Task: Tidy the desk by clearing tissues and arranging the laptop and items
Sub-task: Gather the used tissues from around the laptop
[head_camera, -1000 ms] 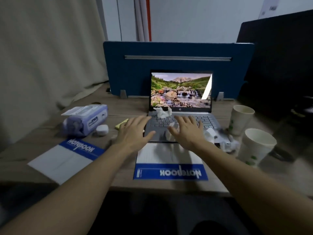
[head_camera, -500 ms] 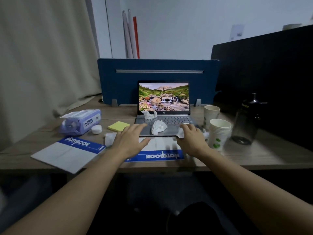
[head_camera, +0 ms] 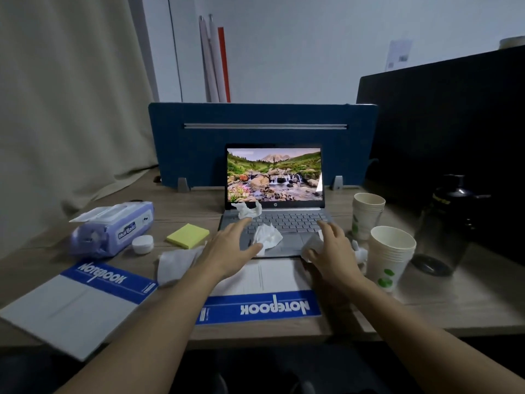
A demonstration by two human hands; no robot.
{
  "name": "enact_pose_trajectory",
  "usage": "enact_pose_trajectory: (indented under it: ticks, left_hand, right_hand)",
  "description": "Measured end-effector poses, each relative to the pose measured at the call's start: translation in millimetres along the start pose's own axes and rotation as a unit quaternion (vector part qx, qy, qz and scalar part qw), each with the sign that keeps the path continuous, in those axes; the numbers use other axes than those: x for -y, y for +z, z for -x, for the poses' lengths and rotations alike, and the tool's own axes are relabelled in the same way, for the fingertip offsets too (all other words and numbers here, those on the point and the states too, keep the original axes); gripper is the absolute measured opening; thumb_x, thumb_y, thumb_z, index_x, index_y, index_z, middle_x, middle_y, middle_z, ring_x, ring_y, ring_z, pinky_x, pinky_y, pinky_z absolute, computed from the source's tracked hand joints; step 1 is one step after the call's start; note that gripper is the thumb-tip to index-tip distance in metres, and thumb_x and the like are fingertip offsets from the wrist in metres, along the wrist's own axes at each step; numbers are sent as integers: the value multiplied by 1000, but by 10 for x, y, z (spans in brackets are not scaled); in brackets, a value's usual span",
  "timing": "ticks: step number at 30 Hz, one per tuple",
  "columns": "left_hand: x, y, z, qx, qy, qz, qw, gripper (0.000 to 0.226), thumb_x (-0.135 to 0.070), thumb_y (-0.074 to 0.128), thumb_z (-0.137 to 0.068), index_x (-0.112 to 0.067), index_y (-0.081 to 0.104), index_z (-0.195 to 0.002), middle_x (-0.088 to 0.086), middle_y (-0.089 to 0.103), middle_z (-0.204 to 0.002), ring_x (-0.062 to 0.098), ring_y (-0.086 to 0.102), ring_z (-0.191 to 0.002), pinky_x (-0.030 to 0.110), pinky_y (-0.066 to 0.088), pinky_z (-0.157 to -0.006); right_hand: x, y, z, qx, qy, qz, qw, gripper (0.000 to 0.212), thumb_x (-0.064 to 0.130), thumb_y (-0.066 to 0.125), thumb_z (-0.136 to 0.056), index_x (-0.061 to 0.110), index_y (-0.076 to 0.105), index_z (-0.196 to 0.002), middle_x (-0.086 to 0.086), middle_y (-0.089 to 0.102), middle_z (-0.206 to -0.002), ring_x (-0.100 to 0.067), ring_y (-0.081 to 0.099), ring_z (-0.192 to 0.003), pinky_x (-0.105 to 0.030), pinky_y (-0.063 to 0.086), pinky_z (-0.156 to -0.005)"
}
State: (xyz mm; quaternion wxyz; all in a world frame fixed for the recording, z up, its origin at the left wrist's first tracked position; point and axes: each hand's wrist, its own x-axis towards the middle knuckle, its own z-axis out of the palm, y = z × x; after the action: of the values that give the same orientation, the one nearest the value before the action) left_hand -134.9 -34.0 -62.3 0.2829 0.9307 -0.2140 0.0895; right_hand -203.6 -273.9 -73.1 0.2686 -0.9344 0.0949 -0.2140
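Note:
An open grey laptop point(head_camera: 287, 220) with a landscape on its screen stands mid-desk. One crumpled tissue point(head_camera: 246, 209) lies by its hinge, another crumpled tissue point(head_camera: 268, 237) on the palm rest. My left hand point(head_camera: 227, 250) is spread flat at the laptop's front left corner, its thumb touching that second tissue. My right hand point(head_camera: 333, 250) lies with fingers apart over a third tissue point(head_camera: 312, 244) at the front right corner. A flat tissue point(head_camera: 176, 263) lies left of my left wrist, and a small one point(head_camera: 360, 251) sits beside the cups.
Two blue-and-white notebooks point(head_camera: 258, 307) point(head_camera: 76, 305) lie near the desk's front edge. A wipes pack point(head_camera: 113, 227), a white cap point(head_camera: 143, 244) and yellow sticky notes point(head_camera: 187, 236) sit on the left. Paper cup stacks point(head_camera: 368, 214) point(head_camera: 392, 254) and a dark bottle point(head_camera: 446, 223) stand on the right, a blue divider point(head_camera: 264, 137) behind.
My view has pulled back and up. Both hands have drawn back from the keyboard to the laptop's front edge, uncovering the tissue on the palm rest.

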Motion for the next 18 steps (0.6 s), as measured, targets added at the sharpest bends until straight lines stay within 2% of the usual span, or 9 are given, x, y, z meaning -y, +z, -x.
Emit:
enact_pose_trajectory:
  ticks: [3,6,8,10,13,15,18]
  left_hand:
    - [16,62,-167,31,-3,26,999,73,-67,56,-82,-46,26,-146,-8,39,-154,23,47,-131,44,46,-98]
    - [34,129,-271,59,-3,47,997,72,-63,62,-81,-49,28,-144,-11,43,-150,18,51,-127,43,48,-96]
    - [42,177,-314,63,4,49,997,66,-54,66,-81,-50,36,-140,-11,51,-143,14,56,-119,40,51,-92]
    - [63,221,-359,56,12,34,998,51,-46,67,-83,-46,50,-131,-8,61,-132,13,61,-108,36,53,-85]
    - [108,242,-418,41,23,56,997,29,-33,66,-88,-38,65,-116,-4,67,-121,10,59,-98,29,47,-77]
    - [123,224,-421,31,26,68,997,24,-25,66,-90,-34,68,-112,-6,69,-119,8,59,-100,27,44,-76]
    - [204,153,-429,-6,1,104,995,22,-20,65,-90,-30,71,-109,-7,70,-114,12,65,-101,24,47,-72]
  right_hand:
    - [-58,70,-115,13,1,-7,1000,64,26,73,-81,25,46,-139,-6,46,-145,-27,47,-125,-40,42,-94]
    - [-55,128,-171,0,-29,-4,1000,38,16,65,-85,21,62,-123,-9,61,-127,-23,56,-107,-32,45,-82]
    - [-13,152,-197,-9,-52,-2,999,26,10,59,-86,16,70,-108,-10,67,-109,-21,59,-89,-26,45,-68]
    - [56,158,-219,-2,-57,-15,998,21,10,61,-83,14,72,-100,-8,69,-99,-19,59,-79,-21,42,-59]
    - [171,191,-289,23,-43,-62,997,23,9,67,-77,15,74,-98,-8,73,-96,-22,66,-85,-27,48,-65]
    - [254,223,-299,29,-36,-110,993,25,5,66,-80,15,74,-101,-6,73,-99,-20,65,-88,-28,52,-69]
    - [399,375,-352,17,-75,-135,988,27,5,60,-90,17,71,-111,-1,70,-109,-15,62,-96,-30,54,-82]
